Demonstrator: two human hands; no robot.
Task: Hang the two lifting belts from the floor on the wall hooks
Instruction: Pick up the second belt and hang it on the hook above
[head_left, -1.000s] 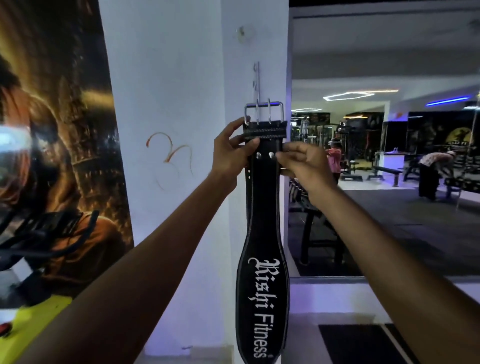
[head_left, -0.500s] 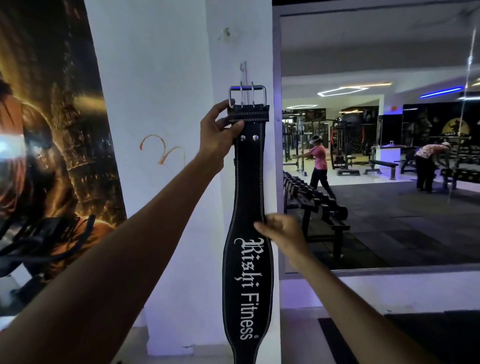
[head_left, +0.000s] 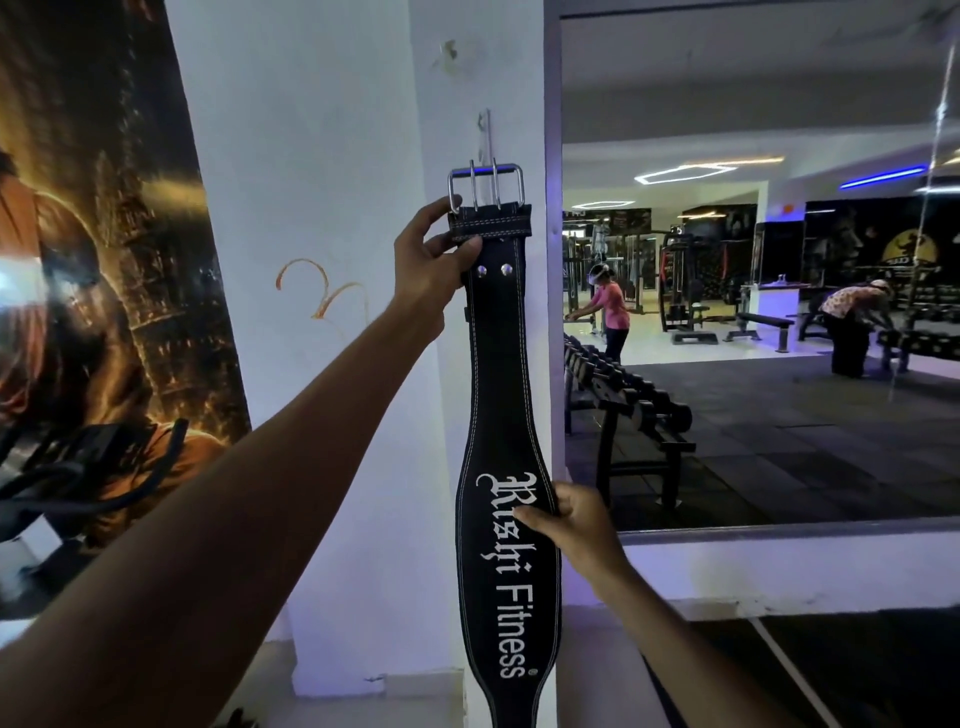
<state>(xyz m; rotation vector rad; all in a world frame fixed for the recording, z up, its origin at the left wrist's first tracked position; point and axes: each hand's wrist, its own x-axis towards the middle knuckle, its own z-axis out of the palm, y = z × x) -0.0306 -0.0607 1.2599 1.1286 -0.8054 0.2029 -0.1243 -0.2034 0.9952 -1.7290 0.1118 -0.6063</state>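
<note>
Head view: black belt (head_left: 508, 415) hangs upright against white pillar (head_left: 332, 208), metal buckle (head_left: 485, 189) level with wall hook (head_left: 485, 136) – hooked or not, cannot tell. Left hand (head_left: 428, 262) pinches belt just under buckle, thumb across front. Right hand (head_left: 574, 522) grips belt's wide lettered part at its right edge – fingers curled. Mirror (head_left: 779, 312) right of pillar

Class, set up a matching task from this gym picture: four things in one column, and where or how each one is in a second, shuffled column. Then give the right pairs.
Things:
1. left hand
2. right hand
3. buckle
4. wall hook

Places:
A. fixed to the white pillar
B. grips the belt just under the buckle
C. silver, at the belt's top end
D. holds the belt's wide part by the lettering

Pairs: 1-B, 2-D, 3-C, 4-A
</note>
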